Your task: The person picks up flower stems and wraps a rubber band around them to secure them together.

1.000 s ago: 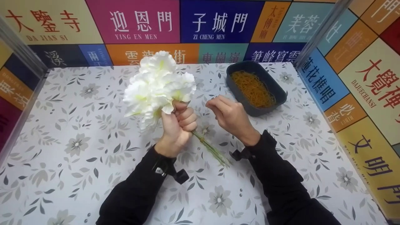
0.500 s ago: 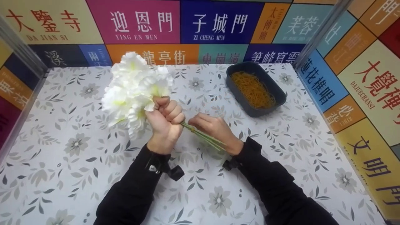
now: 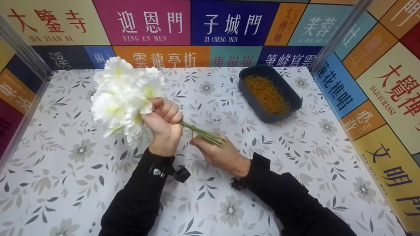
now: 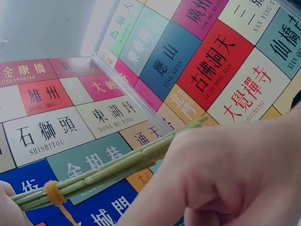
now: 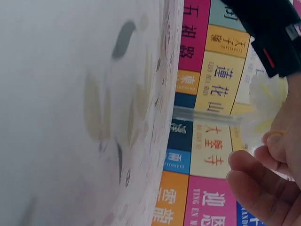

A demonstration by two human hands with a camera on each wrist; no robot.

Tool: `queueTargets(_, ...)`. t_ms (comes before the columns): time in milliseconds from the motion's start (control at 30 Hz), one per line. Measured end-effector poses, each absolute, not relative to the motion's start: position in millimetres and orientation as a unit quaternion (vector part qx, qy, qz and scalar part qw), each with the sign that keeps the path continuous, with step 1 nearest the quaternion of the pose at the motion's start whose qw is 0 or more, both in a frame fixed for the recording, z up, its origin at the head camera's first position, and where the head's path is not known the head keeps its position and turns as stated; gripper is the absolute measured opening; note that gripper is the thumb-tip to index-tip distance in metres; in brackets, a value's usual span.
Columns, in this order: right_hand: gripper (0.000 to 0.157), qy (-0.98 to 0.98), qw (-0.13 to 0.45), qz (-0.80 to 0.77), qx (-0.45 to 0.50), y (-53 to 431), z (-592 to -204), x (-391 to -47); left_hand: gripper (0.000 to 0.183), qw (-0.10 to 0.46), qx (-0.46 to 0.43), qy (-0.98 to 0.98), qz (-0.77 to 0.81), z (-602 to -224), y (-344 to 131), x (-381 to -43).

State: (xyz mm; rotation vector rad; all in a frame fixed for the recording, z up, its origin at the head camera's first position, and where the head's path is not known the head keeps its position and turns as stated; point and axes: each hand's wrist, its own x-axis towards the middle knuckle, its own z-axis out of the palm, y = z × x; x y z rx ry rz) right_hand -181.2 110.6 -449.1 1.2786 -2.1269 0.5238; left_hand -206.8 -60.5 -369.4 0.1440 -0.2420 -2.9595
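From my end I've got the left hand (image 3: pixel 164 127) curled round white flowers' (image 3: pixel 124 95) stems (image 3: pixel 207 135), right hand (image 3: pixel 224 157) pinching the rubber band (image 4: pixel 55 192) looped around them.

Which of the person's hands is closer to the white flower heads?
The left hand: it grips the stems right beneath the white flower heads. The right hand is farther off, by the stems' free ends.

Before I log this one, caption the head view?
Left hand grips white flowers; right hand pinches the yellow band around their stems.
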Motion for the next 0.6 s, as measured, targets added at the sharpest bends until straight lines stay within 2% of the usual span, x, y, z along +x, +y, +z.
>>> queueTargets(233, 0.010, -0.796, 0.282, 0.233, 0.483, 106, -443, -167, 0.034, 0.109, 0.041, -0.078, -0.990, -362, -63, -205)
queueTargets(600, 0.015, -0.781, 0.348, 0.186, 0.484, 112, -425, -160, 0.035, 0.155, 0.015, -0.108, -0.982, -369, -64, -210)
